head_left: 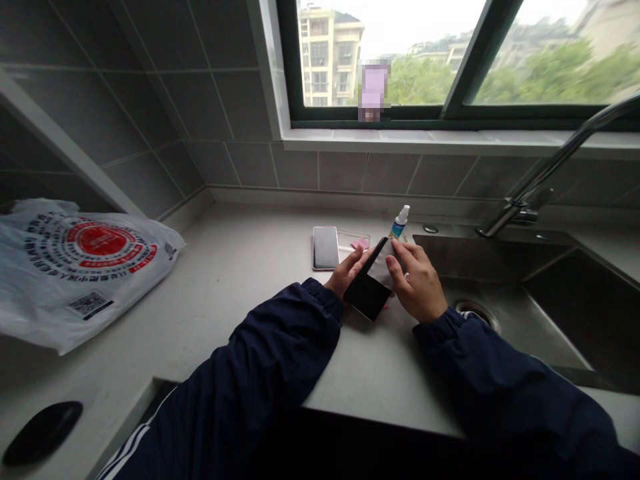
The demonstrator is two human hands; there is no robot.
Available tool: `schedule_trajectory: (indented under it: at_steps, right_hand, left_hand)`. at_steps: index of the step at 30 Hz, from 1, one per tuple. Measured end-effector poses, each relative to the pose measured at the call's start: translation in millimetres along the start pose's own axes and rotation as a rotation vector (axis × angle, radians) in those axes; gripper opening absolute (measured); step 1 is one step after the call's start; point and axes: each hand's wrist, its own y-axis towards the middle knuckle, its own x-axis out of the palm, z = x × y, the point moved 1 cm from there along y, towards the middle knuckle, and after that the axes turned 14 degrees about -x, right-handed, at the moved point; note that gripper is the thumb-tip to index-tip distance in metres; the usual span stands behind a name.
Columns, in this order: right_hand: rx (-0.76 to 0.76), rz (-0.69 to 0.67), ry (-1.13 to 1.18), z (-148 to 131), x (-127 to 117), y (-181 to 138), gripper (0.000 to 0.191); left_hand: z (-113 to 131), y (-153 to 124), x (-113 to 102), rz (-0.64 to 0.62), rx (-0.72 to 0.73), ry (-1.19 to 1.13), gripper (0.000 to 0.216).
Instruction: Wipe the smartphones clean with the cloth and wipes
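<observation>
The left hand (347,272) is gripping a black phone (367,295), holding it up over the white counter (240,267). The right hand (418,285) is closing on a white cloth (381,265) against the phone. A small spray bottle (399,223) is standing at twelve o'clock, and a second phone (325,248) is lying at eleven o'clock.

View: worn on the person's head
Facing: forward and down, across the worktop (240,280) toward the window (420,67)
Nearness: close above the left hand (347,273) and right hand (417,283), both in the lower middle of the frame
</observation>
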Motion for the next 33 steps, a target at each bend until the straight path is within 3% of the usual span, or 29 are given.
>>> schedule_trajectory:
  at_steps: [9, 20, 28, 33]
  right_hand:
    - [-0.008, 0.052, 0.075, 3, 3, -1, 0.053]
    - [0.006, 0.049, 0.083, 6, 5, -1, 0.052]
    - [0.108, 0.146, 0.136, 11, 5, 0, 0.044]
    - [0.153, 0.155, 0.158, 11, 5, -1, 0.048]
  left_hand:
    - [2, -2, 1, -0.067, -0.154, -0.033, 0.068]
    - [3, -3, 4, -0.016, -0.092, -0.042, 0.066]
    - [9, -6, 10, 0.068, -0.019, -0.117, 0.065]
    - [13, -9, 11, 0.054, 0.008, -0.202, 0.065]
